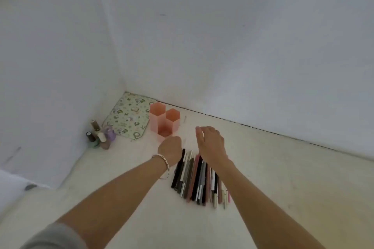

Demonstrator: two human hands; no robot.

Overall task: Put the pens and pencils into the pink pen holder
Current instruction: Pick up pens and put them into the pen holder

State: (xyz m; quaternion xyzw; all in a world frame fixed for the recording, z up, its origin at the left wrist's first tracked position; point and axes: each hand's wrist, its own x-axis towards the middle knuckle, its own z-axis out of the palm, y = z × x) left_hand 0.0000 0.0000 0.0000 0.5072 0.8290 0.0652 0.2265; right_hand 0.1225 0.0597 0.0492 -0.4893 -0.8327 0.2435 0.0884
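Grey sleeve (pixel 54 236) sat nearest the lens at the bottom left, cut off by the frame, with both bare forearms reaching out from there over an off-white tabletop (pixel 283 178). That surface ran into a corner where two plain white walls (pixel 222 46) met, and a dark seam showed along the foot of the right-hand wall.

The pens and pencils (pixel 194 178) lay side by side in a loose fan on the table, between the two wrists. Their colours were black, grey, white and dusty pink. The right forearm hid their far ends on that side.

The pink pen holder (pixel 165 121), a cluster of hexagonal tubes of differing heights, stood upright further back near the corner, beyond the fan.

The left hand (pixel 170 148), with a pale bracelet (pixel 163 164) at the wrist, was just in front of the lowest tube with its back to me. Its fingers were tucked out of sight, so I could not tell whether they held anything. The right hand (pixel 211 143) hovered above the table beyond the fan, fingers loose and spread, gripping nothing.

A flat pouch with a green pattern (pixel 128 116) lay in the corner behind the holder. Its small print was too blurred to read. Several small bottles (pixel 100 135) stood close together to its left, their labels illegible. A dark smudge of an object (pixel 30 187) at the left edge was unidentifiable.
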